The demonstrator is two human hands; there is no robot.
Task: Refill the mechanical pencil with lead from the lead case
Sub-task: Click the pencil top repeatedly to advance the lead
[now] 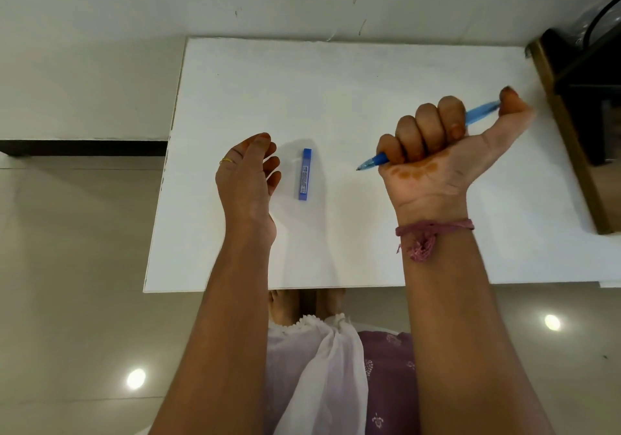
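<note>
A slim blue lead case [305, 174] lies flat on the white table [336, 92], its long side pointing away from me. My left hand [247, 174] rests on its edge just left of the case, fingers loosely curled and apart, holding nothing. My right hand [433, 152] is lifted above the table in a fist around a light-blue mechanical pencil [373, 161]. The pencil's tip points left toward the case, and my thumb presses on its far end at the upper right.
The table's left edge and near edge are close to my arms, with tiled floor beyond. A dark wooden piece of furniture [578, 125] stands against the table's right side. A wall runs behind the table.
</note>
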